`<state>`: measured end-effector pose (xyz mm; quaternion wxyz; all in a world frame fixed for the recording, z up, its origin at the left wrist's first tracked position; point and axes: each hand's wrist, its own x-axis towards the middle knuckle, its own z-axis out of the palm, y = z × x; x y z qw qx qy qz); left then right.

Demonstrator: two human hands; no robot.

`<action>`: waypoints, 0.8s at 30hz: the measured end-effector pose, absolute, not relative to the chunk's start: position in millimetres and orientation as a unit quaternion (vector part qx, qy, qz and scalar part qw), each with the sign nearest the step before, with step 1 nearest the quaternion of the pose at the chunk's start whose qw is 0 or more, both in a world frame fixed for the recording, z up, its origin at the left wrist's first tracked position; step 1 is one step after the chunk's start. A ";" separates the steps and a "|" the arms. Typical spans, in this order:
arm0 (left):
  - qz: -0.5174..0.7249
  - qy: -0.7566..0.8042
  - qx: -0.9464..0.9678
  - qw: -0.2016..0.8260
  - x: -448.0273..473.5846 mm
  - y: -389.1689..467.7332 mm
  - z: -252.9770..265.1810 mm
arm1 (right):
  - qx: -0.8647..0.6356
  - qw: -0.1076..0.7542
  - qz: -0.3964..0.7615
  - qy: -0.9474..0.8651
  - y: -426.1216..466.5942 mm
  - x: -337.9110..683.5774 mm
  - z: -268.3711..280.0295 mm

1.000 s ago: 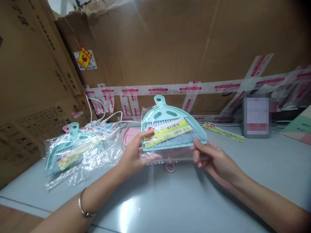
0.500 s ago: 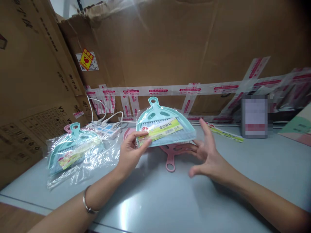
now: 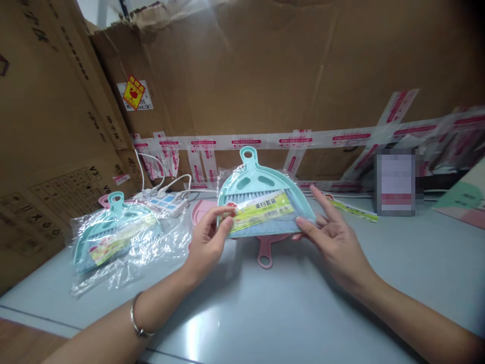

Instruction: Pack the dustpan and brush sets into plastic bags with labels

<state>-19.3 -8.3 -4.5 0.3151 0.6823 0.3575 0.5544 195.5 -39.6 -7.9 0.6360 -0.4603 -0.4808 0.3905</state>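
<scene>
Between my two hands, above the table, is a mint-green dustpan point(image 3: 265, 181) with a blue-grey brush, wrapped in clear plastic with a yellow-green label. My left hand point(image 3: 212, 232) pinches its lower left corner, thumb in front. My right hand point(image 3: 333, 237) grips the lower right corner between thumb and fingers, its index finger pointing up and away. Beneath it, partly hidden, a pink dustpan point(image 3: 265, 253) lies on the table with its handle toward me. Another wrapped mint-green dustpan point(image 3: 116, 217) rests at the left.
A white power strip point(image 3: 170, 203) with plugged-in cables sits at the back left. Cardboard boxes point(image 3: 242, 76) stand behind and to the left of the grey table point(image 3: 242, 313). A yellow-green strip point(image 3: 354, 210) and a blurred upright object point(image 3: 397, 182) are at the right.
My right hand has closed from spread fingers onto the dustpan's right corner. The dustpan has shifted slightly right and now faces me more directly.
</scene>
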 end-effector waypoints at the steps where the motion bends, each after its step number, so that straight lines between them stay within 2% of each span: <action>1: 0.553 0.352 0.681 0.326 -20.0 -8.1 -5.0 | -0.446 0.640 0.407 -0.475 -40.3 195.1 -6.6; 5: 0.546 0.335 0.673 0.370 -22.4 -9.5 -7.2 | -0.440 0.622 0.459 -0.457 -38.8 195.4 -5.6; 12: 0.524 0.305 0.694 0.388 -19.3 -14.7 -7.5 | -0.546 0.498 0.445 -0.507 -33.0 195.0 -13.5; 24: 0.523 0.322 0.674 0.411 -17.1 -17.2 -0.1 | -0.539 0.515 0.390 -0.540 -38.7 194.4 -5.3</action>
